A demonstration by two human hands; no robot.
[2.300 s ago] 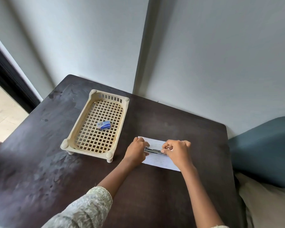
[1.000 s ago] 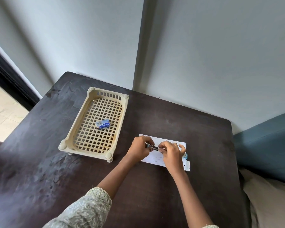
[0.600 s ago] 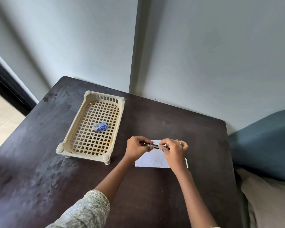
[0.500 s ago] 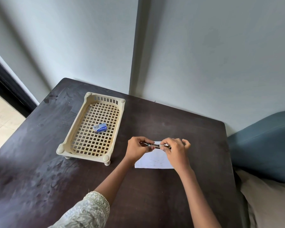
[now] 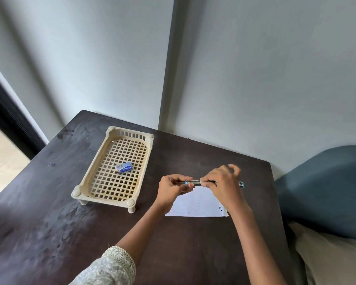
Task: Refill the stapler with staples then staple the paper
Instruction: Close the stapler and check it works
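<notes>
Both hands hold the stapler (image 5: 195, 183) level above the far edge of the paper (image 5: 195, 204), which lies flat on the desk (image 5: 49, 223). The left hand (image 5: 171, 189) is closed around its left end; the right hand (image 5: 222, 183) pinches its middle with thumb and forefinger, the other fingers spread. The staple box (image 5: 123, 168) rests in the cream basket (image 5: 78, 193), left of the hands.

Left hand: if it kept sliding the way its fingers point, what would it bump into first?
The left hand points right along the stapler it pinches, so it would probably meet the right hand first, which also holds the stapler above the paper. Depth is hard to judge.
</notes>
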